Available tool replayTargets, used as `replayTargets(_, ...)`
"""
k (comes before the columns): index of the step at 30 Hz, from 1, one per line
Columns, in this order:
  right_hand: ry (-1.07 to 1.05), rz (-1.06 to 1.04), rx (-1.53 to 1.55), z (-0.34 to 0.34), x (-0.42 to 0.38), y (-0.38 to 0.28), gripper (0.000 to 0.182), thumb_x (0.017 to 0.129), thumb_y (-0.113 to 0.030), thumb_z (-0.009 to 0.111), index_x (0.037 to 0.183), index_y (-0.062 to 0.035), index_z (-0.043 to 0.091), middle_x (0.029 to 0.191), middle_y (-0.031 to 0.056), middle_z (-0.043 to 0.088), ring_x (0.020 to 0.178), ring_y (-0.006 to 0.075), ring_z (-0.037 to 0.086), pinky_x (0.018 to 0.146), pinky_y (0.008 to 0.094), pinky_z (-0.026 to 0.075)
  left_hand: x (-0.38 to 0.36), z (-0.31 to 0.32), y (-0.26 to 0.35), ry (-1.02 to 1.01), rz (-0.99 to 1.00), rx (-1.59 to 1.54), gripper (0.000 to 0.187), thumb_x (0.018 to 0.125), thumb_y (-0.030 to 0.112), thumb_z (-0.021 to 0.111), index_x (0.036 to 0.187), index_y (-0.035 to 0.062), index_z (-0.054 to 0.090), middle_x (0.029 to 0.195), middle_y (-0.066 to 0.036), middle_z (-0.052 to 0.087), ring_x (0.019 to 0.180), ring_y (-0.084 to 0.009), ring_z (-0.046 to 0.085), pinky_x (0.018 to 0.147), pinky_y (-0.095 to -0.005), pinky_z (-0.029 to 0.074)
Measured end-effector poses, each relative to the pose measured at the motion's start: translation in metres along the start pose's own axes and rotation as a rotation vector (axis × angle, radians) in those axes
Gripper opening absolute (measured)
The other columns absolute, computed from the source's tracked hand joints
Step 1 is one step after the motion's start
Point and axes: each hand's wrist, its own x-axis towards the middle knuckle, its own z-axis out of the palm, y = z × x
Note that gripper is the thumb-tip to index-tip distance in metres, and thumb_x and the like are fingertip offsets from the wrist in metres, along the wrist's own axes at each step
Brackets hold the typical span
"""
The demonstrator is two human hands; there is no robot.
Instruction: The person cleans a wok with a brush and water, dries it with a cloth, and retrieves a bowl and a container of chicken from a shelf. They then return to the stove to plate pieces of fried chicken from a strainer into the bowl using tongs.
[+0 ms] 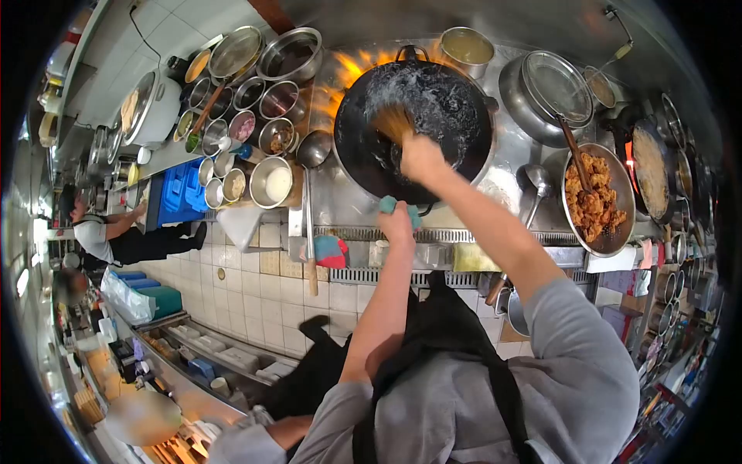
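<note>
A large black wok stands over the burner, with foamy water and steam inside it. My right hand is closed around a bamboo wok brush, whose bristles reach down into the wok. Below it, my left hand grips a teal cloth against the wok's near edge, by the near handle. Orange flames rise along the wok's far left side. A long-handled ladle lies just left of the wok, and another ladle rests to its right.
Metal bowls and ingredient cups crowd the left counter. On the right, a perforated strainer holds fried pieces, beside a pan of oil and a lidded pot. A co-worker stands at left; another person's sleeve is close below.
</note>
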Motion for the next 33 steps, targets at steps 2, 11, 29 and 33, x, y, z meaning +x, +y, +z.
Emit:
replayTargets(2, -0.02, 0.036, 0.001, 0.008, -0.025, -0.01, 0.031, 0.088, -0.015, 0.067, 0.112, 0.0037, 0.065, 0.103, 0.032, 0.074, 0.104, 0.0449, 0.074, 0.09, 0.053, 0.06, 0.008, 0.0, -0.012, 0.047, 0.049, 0.027, 0.008, 0.087, 0.006, 0.064, 0.084, 0.0069, 0.057, 0.067, -0.003, 0.056, 0.05, -0.0185, 0.052, 0.043, -0.0372, 0.045)
replayTargets(11, 0.144, 0.462, 0.679, 0.059, 0.044, -0.068, 0.035, 0.092, -0.023, 0.057, 0.114, 0.0026, 0.067, 0.109, 0.0356, 0.071, 0.108, 0.0481, 0.07, 0.097, 0.0536, 0.056, 0.02, -0.005, -0.029, -0.235, 0.148, -0.244, 0.01, 0.09, 0.005, 0.067, 0.081, 0.003, 0.063, 0.079, -0.003, 0.069, 0.063, -0.0141, 0.062, 0.057, -0.0348, 0.051)
replayTargets(29, -0.111, 0.26, 0.162, -0.017, 0.024, -0.048, 0.04, 0.085, -0.021, 0.066, 0.113, 0.0055, 0.075, 0.118, 0.0317, 0.072, 0.113, 0.0437, 0.071, 0.099, 0.0488, 0.057, 0.023, -0.01, -0.004, -0.086, 0.106, 0.076, 0.012, 0.088, 0.007, 0.064, 0.082, 0.0067, 0.054, 0.069, -0.004, 0.058, 0.049, -0.0179, 0.055, 0.041, -0.0373, 0.044)
replayTargets(33, 0.066, 0.341, 0.265, -0.003, 0.054, -0.041, 0.033, 0.084, -0.019, 0.067, 0.105, 0.0055, 0.075, 0.107, 0.0314, 0.074, 0.105, 0.0422, 0.073, 0.094, 0.0505, 0.059, 0.051, -0.031, -0.025, -0.252, 0.073, 0.146, 0.018, 0.086, 0.006, 0.064, 0.101, -0.0007, 0.056, 0.087, -0.011, 0.064, 0.064, -0.0212, 0.062, 0.054, -0.04, 0.05)
